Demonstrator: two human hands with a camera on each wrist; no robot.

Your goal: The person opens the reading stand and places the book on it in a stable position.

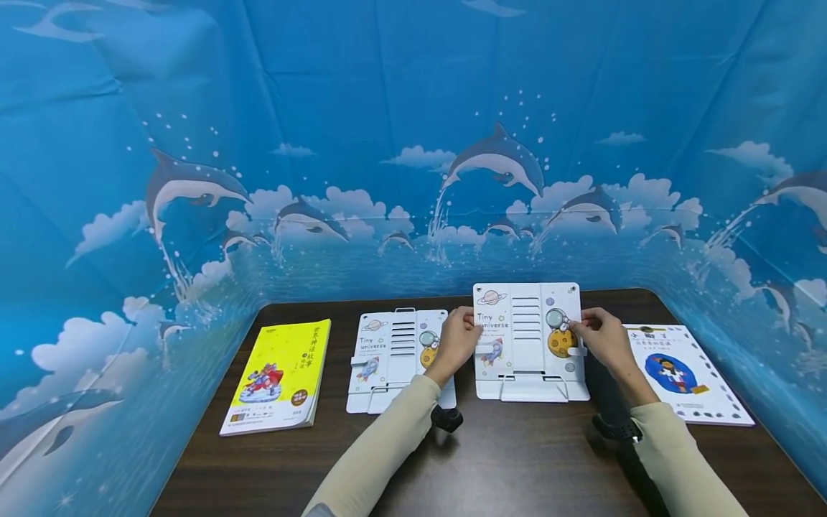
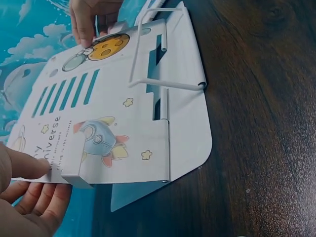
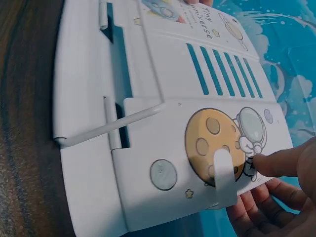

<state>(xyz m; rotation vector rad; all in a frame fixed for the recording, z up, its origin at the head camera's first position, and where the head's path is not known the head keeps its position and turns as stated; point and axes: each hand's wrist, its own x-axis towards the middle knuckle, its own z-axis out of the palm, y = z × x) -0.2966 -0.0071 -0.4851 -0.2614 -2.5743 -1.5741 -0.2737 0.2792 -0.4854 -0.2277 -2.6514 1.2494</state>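
A white book stand (image 1: 530, 337) printed with a planet, a rocket and "Tiny universe" has its slotted back panel raised at a slant above its base. My left hand (image 1: 460, 337) pinches the panel's left edge, thumb on the front and fingers behind, close to a side clip (image 2: 76, 170). On the opposite edge, my right hand (image 1: 606, 337) pinches the panel the same way, beside the yellow moon print and the other clip (image 3: 224, 177). A wire bar (image 2: 168, 85) crosses the stand's lower front. Behind my left forearm, a second matching book stand (image 1: 381, 359) is partly hidden.
On the left of the dark wooden table (image 1: 517, 459) lies a thick yellow book (image 1: 284, 366). A white book with a blue round picture (image 1: 694, 380) lies at the right, beside my right wrist. A blue dolphin-print cloth (image 1: 362, 143) hangs behind and around the table.
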